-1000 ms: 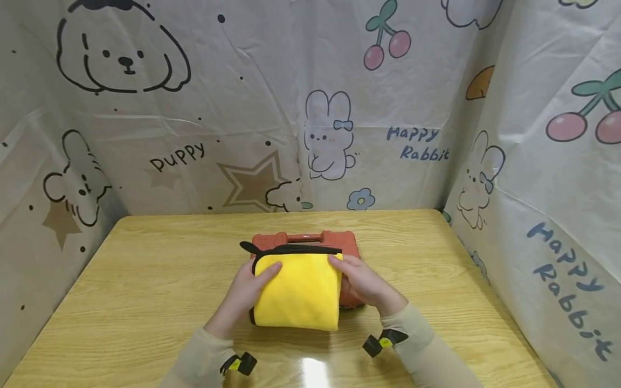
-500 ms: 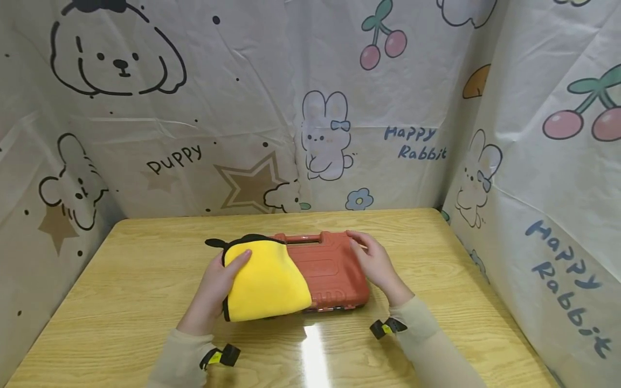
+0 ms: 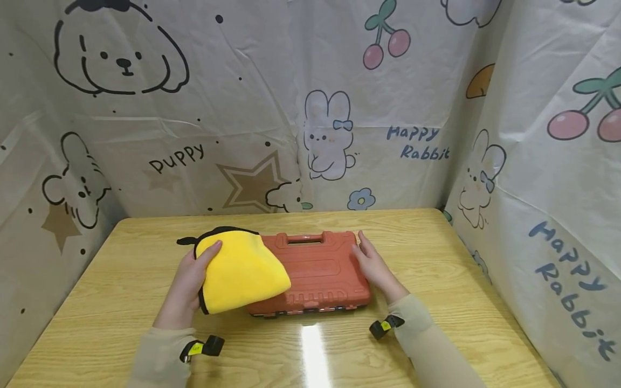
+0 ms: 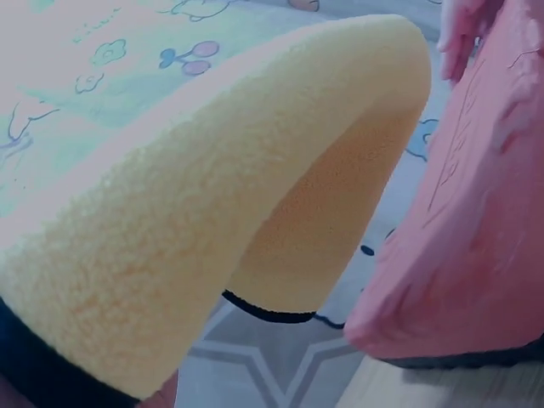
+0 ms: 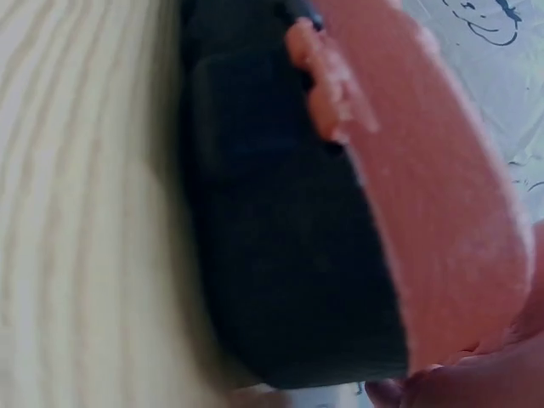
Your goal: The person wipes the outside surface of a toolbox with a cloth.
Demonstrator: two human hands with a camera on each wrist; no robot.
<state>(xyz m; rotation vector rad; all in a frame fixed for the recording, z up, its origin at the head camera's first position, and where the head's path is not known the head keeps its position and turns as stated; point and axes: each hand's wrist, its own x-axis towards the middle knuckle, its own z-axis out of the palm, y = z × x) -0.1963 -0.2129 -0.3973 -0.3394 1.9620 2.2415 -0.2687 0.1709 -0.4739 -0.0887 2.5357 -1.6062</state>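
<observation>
A folded yellow cloth with black edging [image 3: 242, 272] is gripped at its left side by my left hand [image 3: 188, 280], thumb on top. The cloth overlaps the left part of a red case [image 3: 322, 269] in the head view; in the left wrist view the cloth [image 4: 195, 187] bends over in a fold beside the case [image 4: 476, 229]. My right hand [image 3: 378, 269] rests against the case's right edge, its fingers fairly straight. Close up in the right wrist view, the case shows a red upper shell [image 5: 442, 195] and a black lower part [image 5: 289, 229].
The case lies on a light wooden table [image 3: 121, 302], its handle towards the back. Printed fabric [image 3: 242, 108] hangs behind the table and along both sides. A dark wrist camera is strapped to each sleeve.
My left hand has carried the cloth leftwards, uncovering most of the case. My right hand has let go of the cloth and moved to the case's right edge.
</observation>
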